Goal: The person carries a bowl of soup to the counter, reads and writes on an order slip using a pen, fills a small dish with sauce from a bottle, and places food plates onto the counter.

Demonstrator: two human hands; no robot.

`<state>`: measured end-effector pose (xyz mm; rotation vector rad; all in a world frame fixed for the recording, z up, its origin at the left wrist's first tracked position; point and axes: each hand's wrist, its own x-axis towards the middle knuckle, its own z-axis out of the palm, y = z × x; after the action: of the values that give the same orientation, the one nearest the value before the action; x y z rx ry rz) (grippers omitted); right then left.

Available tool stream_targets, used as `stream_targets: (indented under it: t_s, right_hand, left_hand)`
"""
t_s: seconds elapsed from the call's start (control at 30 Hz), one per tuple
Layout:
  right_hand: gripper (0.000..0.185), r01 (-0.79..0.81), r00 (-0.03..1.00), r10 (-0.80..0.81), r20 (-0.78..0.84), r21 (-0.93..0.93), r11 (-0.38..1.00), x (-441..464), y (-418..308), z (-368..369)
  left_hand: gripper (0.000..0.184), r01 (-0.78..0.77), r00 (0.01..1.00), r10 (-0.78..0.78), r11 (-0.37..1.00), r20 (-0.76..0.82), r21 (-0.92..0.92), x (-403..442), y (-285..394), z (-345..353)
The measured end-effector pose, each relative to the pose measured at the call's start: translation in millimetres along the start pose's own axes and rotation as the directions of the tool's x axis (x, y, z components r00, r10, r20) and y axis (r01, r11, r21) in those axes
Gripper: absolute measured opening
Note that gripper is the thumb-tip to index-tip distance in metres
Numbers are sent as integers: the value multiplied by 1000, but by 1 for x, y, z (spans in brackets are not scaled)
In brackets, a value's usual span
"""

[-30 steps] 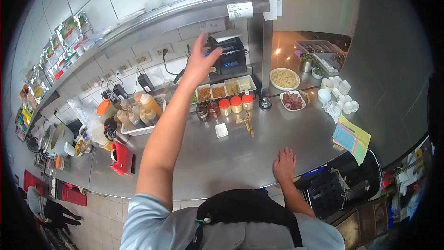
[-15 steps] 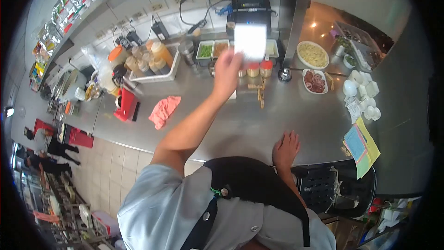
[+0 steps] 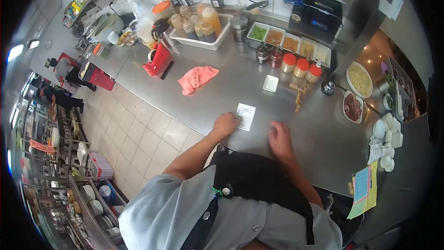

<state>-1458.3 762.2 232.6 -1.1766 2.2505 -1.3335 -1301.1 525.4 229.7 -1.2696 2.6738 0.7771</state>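
Note:
A printed white slip (image 3: 246,117) lies just above the steel counter (image 3: 208,104) near its front edge. My left hand (image 3: 226,124) pinches the slip's left side, fingers closed. To the right of the slip, my right hand (image 3: 280,138) rests near the counter with its fingers slightly blurred; nothing is seen in it. Beyond the slip sit a small white dish (image 3: 270,83) and wooden clips (image 3: 298,96). A crumpled pink cloth (image 3: 198,79) is to the left. At the back stands a black printer (image 3: 319,14).
Jars with red lids (image 3: 301,67) stand before trays of toppings (image 3: 290,42). A white basket (image 3: 201,41) holds bottles. At the right are a bowl of meat (image 3: 353,107), noodles (image 3: 359,79) and coloured papers (image 3: 364,190). Two people (image 3: 60,98) are at the far left.
My left hand has come down from the printer area to the front of the counter with the white slip. My right hand has shifted slightly, and the view has turned left.

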Motion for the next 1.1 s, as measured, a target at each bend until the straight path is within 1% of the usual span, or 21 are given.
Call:
stream_targets:
  t_s: [0.03,0.07,0.13,0.17,0.27,0.37,0.47,0.57,0.63,0.67,0.7,0.77,0.8,0.83,0.87,0.9,0.93,0.97,1.0,1.03,1.1]
  right_hand:
    - [37,61,996,-63,59,38,997,12,-16,15]
    - [36,109,991,-106,84,-29,994,20,-24,32]
    - [32,213,972,-191,139,-166,963,36,-35,67]
    - [32,193,976,-166,139,-215,957,40,-42,75]
    - [30,126,990,-97,102,-339,932,42,-52,95]
    - [28,55,998,-44,37,-368,928,43,-54,108]
    - [26,29,992,-78,-97,-427,904,38,-58,124]
    - [26,-15,988,-57,-145,-453,891,35,-62,131]
    - [26,-15,987,-60,-149,-455,891,31,-61,130]
    - [26,3,984,-83,-159,-451,893,32,-58,130]
    - [27,14,979,-103,-176,-446,895,31,-57,132]
    - [29,38,980,-114,-163,-408,912,32,-57,134]
    - [29,30,980,-106,-171,-398,917,32,-56,129]
    - [31,5,977,-76,-197,-336,942,32,-58,127]
    - [32,-27,972,-39,-233,-274,961,34,-60,127]
    - [31,-33,966,-16,-258,-183,982,35,-53,127]
    - [31,-68,955,39,-293,-92,993,34,-53,126]
    - [32,-79,932,50,-358,-66,995,32,-51,126]
    - [33,-79,908,55,-415,-42,996,30,-49,126]
    - [33,-152,886,147,-440,23,988,27,-47,124]
    - [32,-232,836,284,-469,166,958,22,-38,123]
  left_hand:
    - [52,-17,1000,17,999,4,40,1,0,-4]
    - [55,-30,997,25,998,74,62,-2,7,-17]
    - [56,-120,989,113,990,96,71,1,0,-15]
    - [56,-167,982,159,983,106,71,2,-7,-16]
    - [54,-247,941,244,969,236,-16,7,-32,-34]
    - [45,-230,906,303,938,294,-260,6,-66,-71]
    - [33,-336,923,370,908,102,-249,11,-95,-84]
    - [25,-547,832,553,799,-53,-252,29,-116,-77]
    - [20,-601,798,593,773,-103,-204,57,-132,-86]
    - [15,-552,815,469,807,-340,-208,60,-136,-114]
    - [13,-495,736,334,858,-589,-133,86,-152,-130]
    - [11,-390,554,276,920,-785,48,129,-210,-186]
    - [15,-306,511,299,939,-806,155,135,-231,-211]
    - [24,-103,459,335,940,-823,325,160,-267,-213]
    - [31,-93,528,317,944,-788,317,172,-294,-217]
    - [32,78,723,172,942,-669,327,173,-310,-219]
    - [31,189,829,69,899,-554,396,183,-331,-214]
    - [32,186,835,24,928,-550,324,177,-331,-217]
    - [31,194,812,2,942,-584,274,173,-330,-214]
    - [31,214,781,-35,953,-624,214,167,-326,-211]
    - [32,123,801,-77,992,-593,37,150,-306,-215]
